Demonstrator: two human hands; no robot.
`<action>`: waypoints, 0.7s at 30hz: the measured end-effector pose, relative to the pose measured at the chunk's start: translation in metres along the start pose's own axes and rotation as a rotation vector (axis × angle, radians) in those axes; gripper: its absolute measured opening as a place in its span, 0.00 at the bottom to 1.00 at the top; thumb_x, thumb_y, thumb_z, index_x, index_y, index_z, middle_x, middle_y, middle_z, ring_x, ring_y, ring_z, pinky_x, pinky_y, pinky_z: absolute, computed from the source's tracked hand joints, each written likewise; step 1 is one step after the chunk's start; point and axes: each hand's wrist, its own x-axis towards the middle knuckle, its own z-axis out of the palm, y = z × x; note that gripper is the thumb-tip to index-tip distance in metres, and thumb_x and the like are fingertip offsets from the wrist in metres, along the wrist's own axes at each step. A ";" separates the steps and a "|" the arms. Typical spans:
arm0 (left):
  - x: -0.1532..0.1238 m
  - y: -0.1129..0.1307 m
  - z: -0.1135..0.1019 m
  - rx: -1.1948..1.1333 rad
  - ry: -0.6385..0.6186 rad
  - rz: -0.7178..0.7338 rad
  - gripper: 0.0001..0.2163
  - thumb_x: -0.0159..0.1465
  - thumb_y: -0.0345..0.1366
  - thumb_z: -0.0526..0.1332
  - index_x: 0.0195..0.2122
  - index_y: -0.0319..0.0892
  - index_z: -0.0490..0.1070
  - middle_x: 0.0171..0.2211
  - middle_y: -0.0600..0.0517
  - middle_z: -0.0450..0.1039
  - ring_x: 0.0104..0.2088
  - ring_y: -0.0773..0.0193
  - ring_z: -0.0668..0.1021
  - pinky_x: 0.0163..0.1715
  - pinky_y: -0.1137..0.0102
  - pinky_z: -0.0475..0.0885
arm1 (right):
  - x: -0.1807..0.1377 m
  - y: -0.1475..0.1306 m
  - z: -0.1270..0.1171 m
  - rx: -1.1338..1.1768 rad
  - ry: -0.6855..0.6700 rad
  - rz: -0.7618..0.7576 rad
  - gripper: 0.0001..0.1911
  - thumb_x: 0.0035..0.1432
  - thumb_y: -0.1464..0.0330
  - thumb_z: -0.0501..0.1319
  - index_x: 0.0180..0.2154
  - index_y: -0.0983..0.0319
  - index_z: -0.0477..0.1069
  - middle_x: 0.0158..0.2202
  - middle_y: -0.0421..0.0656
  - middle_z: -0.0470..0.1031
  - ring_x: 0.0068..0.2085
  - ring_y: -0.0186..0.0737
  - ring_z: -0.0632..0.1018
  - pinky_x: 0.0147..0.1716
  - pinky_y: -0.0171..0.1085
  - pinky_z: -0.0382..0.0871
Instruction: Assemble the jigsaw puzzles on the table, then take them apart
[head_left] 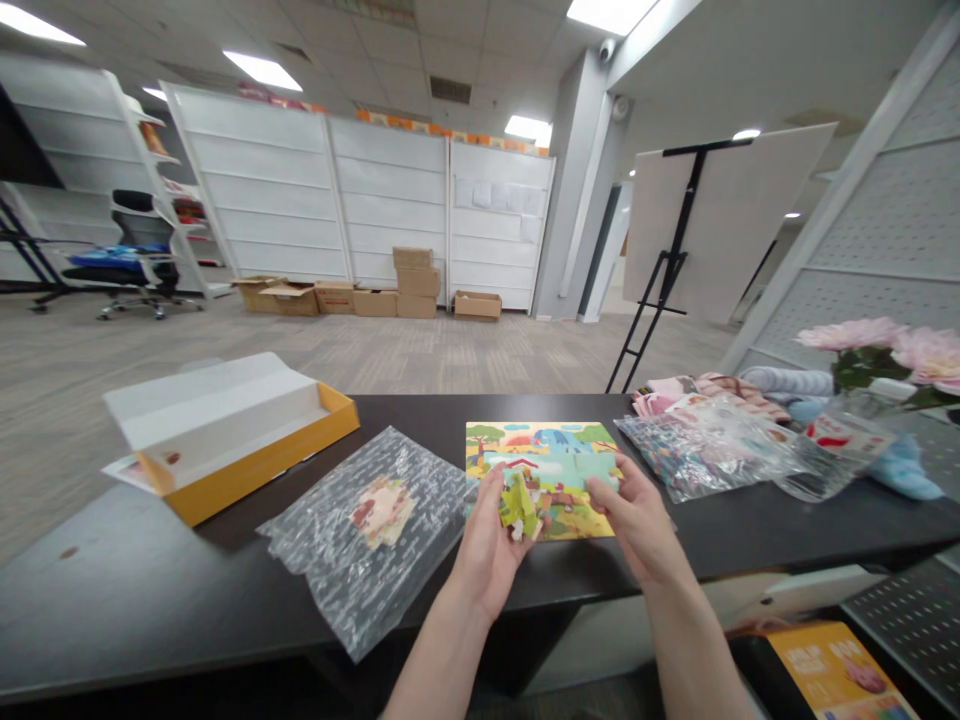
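A colourful picture puzzle board [551, 450] lies on the dark table [150, 590] in front of me. My left hand [487, 540] is cupped palm up at the board's near left corner and holds a small stack of puzzle pieces [519, 508]. My right hand [637, 515] rests at the board's near right edge, fingers curled toward the pieces on it; whether it pinches a piece is hidden. A sheet of bubble wrap [371, 535] with a few loose puzzle pieces [382, 510] on it lies just left of my left hand.
An open yellow box with a white lid [225, 430] sits at the table's left. Clear plastic bags [712, 450], folded cloths [697, 390] and pink flowers [885, 345] crowd the right side. An easel [675, 250], cardboard boxes [375, 295] and an office chair [135, 255] stand on the floor beyond.
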 end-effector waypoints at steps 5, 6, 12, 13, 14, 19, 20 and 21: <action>0.000 -0.003 -0.004 0.040 -0.044 0.063 0.20 0.63 0.39 0.70 0.53 0.49 0.67 0.48 0.48 0.79 0.38 0.62 0.83 0.37 0.68 0.79 | -0.014 -0.002 0.037 -0.031 -0.205 0.032 0.24 0.49 0.56 0.75 0.44 0.57 0.72 0.36 0.40 0.81 0.36 0.41 0.81 0.38 0.39 0.76; 0.001 -0.004 -0.006 0.050 -0.041 0.078 0.22 0.61 0.37 0.71 0.54 0.50 0.66 0.49 0.49 0.79 0.38 0.63 0.83 0.37 0.69 0.79 | -0.015 -0.003 0.039 -0.048 -0.216 0.023 0.23 0.49 0.56 0.75 0.43 0.58 0.72 0.36 0.41 0.81 0.36 0.41 0.81 0.37 0.38 0.77; 0.004 -0.009 -0.009 0.159 -0.034 0.235 0.24 0.61 0.32 0.71 0.56 0.51 0.66 0.51 0.49 0.78 0.45 0.63 0.82 0.43 0.72 0.76 | -0.012 0.000 0.032 -0.085 -0.154 0.063 0.22 0.48 0.51 0.74 0.35 0.60 0.74 0.29 0.40 0.77 0.26 0.34 0.74 0.23 0.32 0.70; 0.005 -0.010 -0.009 0.184 -0.027 0.285 0.24 0.61 0.32 0.71 0.56 0.50 0.66 0.50 0.49 0.79 0.46 0.62 0.81 0.44 0.72 0.76 | -0.011 0.001 0.030 -0.067 -0.145 0.086 0.23 0.48 0.51 0.74 0.36 0.61 0.74 0.28 0.39 0.76 0.24 0.33 0.73 0.22 0.32 0.70; 0.005 -0.011 -0.009 0.204 -0.018 0.328 0.24 0.61 0.32 0.71 0.56 0.50 0.66 0.49 0.49 0.79 0.46 0.61 0.81 0.44 0.71 0.76 | -0.010 0.002 0.029 -0.046 -0.128 0.101 0.24 0.48 0.51 0.75 0.37 0.61 0.74 0.27 0.38 0.75 0.22 0.31 0.71 0.22 0.32 0.69; 0.008 -0.011 -0.012 0.222 0.017 0.323 0.24 0.62 0.34 0.70 0.58 0.50 0.65 0.52 0.49 0.77 0.49 0.61 0.80 0.49 0.70 0.74 | -0.009 0.001 0.025 0.017 -0.022 0.048 0.26 0.50 0.52 0.74 0.44 0.59 0.72 0.25 0.34 0.72 0.20 0.30 0.70 0.21 0.32 0.69; 0.008 -0.011 -0.012 0.221 0.020 0.288 0.24 0.63 0.36 0.69 0.59 0.50 0.64 0.52 0.48 0.77 0.49 0.61 0.81 0.49 0.69 0.75 | -0.010 0.000 0.025 0.003 -0.032 0.033 0.25 0.52 0.51 0.73 0.45 0.59 0.72 0.26 0.34 0.72 0.20 0.30 0.71 0.21 0.32 0.69; 0.008 -0.011 -0.012 0.218 0.016 0.250 0.23 0.64 0.39 0.68 0.59 0.50 0.64 0.52 0.48 0.77 0.48 0.60 0.81 0.48 0.68 0.75 | -0.012 -0.001 0.027 -0.026 -0.058 0.025 0.25 0.53 0.51 0.71 0.45 0.58 0.72 0.28 0.35 0.73 0.20 0.31 0.71 0.21 0.33 0.70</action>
